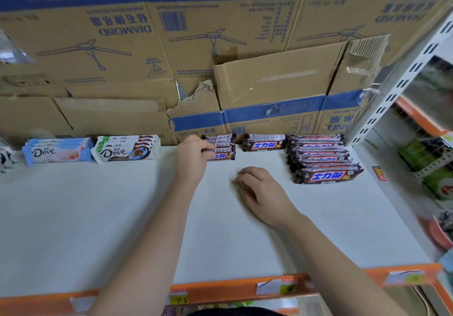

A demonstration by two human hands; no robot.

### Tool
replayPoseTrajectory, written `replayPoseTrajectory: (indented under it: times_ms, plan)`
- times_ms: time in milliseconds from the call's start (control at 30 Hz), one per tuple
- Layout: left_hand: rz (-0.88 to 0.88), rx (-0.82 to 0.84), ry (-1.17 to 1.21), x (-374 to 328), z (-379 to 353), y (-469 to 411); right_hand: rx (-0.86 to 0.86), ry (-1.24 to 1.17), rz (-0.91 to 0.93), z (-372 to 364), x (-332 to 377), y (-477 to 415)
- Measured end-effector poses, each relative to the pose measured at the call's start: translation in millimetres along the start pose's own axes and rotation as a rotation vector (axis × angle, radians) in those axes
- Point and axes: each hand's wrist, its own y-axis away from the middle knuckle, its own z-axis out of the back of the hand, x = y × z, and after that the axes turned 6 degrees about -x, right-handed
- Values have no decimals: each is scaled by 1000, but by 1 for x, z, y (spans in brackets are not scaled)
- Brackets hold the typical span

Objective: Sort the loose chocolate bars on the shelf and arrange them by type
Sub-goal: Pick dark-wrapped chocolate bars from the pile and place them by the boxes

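Nearest, along the bottom of the frame, a yellow price tag (179,299) reading "1.5" is stuck on the orange shelf edge (220,291). A bit further in, the right hand (263,193) is rested on the white shelf (98,217), fingers loosely curled, nothing held. Past it, upper centre, the left hand (193,156) is pinched around the short stack of dark bars (221,147), so that stack could easily be knocked askew if it's shoved too hard. The tall pile (321,158) to the right is fanned forward and looks ready to slide. Blue "士力架" is printed on those wrappers. At far left, "Dove" is read on the pale blue bars (57,151) and the white bars (126,150). Behind everything, "DIAMOND" is seen upside down on cardboard boxes (122,31).
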Motion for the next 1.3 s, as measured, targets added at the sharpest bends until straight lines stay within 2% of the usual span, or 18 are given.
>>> replayPoseTrajectory:
  times_ms: [400, 567, 633, 800, 1000, 1300]
  plan:
    - [67, -76, -124, -2, -4, 4, -3, -4, -24, 2, 0, -2]
    - [74, -120, -200, 13, 26, 36, -65, -59, -9, -2, 17, -17]
    - [86, -141, -245, 27, 47, 55, -41, -92, 40, -12, 34, -27]
    - [148, -246, -389, 75, 123, 113, 47, -142, 186, -52, 107, -50]
    - [264, -342, -504, 141, 242, 178, 128, -237, 324, -123, 235, -62]
    - [310, -405, -600, 228, 389, 230, 140, -281, 376, -216, 408, -77]
